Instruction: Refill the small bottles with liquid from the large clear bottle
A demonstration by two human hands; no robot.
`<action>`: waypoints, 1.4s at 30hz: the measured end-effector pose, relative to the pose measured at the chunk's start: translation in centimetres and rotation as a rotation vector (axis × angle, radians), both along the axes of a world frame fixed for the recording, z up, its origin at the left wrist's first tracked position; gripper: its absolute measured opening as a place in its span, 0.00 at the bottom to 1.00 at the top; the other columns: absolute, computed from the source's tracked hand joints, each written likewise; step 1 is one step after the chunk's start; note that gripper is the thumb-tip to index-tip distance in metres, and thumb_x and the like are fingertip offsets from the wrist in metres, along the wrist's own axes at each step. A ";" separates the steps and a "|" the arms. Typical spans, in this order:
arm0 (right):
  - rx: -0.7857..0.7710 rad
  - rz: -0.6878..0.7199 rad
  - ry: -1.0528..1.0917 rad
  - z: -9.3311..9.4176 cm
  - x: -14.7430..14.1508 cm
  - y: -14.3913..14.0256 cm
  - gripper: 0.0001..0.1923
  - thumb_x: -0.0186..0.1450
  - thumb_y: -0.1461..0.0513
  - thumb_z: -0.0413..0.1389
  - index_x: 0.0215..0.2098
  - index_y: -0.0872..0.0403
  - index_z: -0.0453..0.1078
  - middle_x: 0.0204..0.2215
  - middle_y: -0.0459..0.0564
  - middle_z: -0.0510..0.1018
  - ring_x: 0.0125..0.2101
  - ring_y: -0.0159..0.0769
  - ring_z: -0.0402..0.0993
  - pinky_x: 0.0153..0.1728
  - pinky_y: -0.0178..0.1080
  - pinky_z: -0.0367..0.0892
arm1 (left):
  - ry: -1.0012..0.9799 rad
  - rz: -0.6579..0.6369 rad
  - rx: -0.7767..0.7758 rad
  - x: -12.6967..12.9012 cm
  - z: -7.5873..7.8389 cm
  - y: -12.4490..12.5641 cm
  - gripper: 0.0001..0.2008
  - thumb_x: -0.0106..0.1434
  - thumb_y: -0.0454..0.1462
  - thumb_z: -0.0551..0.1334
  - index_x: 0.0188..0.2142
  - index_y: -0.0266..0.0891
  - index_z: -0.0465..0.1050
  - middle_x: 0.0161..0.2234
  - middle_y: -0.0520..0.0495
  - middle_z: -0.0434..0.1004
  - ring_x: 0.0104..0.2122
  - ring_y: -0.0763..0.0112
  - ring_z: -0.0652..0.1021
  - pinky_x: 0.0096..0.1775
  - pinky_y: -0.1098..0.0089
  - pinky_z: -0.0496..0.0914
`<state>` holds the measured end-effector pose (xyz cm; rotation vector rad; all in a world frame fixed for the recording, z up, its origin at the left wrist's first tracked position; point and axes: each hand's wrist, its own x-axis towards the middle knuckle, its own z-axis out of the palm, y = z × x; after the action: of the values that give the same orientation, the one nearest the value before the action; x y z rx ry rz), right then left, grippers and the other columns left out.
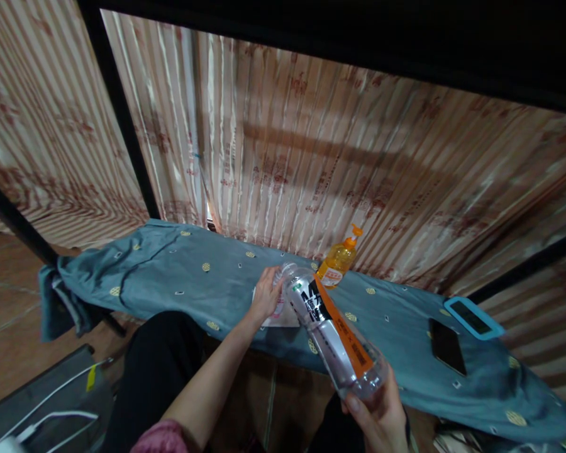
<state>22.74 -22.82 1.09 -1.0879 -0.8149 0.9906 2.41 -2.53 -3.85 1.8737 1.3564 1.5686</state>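
My right hand (380, 409) grips the base of a large clear plastic bottle (327, 333) with a silver and orange label. The bottle lies slanted, its neck pointing up and left, away from me. Beside that neck, my left hand (265, 294) is closed around a clear container with pink print (280, 306). The bottle's top overlaps this container, so I cannot tell whether they touch. A pale sheet (285, 319) lies under my left hand. Just behind the bottle stands an orange pump bottle (338, 261).
A blue-green patterned cloth (226, 270) covers the long, narrow surface before me. At the right lie a dark phone (446, 346) and a light-blue framed device (474, 318). Striped curtains (283, 157) hang behind. White cables (51, 415) cross a dark surface at lower left.
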 end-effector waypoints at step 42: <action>-0.046 -0.031 -0.054 0.2 0.0 -0.2 0.47 0.47 0.48 0.75 0.60 0.46 0.62 0.43 0.50 0.75 0.49 0.52 0.78 0.24 0.31 0.62 | -0.045 0.010 -0.025 0.4 0.4 -0.3 0.15 0.73 0.45 0.54 0.49 0.40 0.73 0.45 0.43 0.77 0.47 0.59 0.77 0.54 0.58 0.72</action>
<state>22.72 -23.05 1.28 -1.1679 -0.8195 0.9619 2.80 -2.87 -3.49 1.8085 1.3620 1.5816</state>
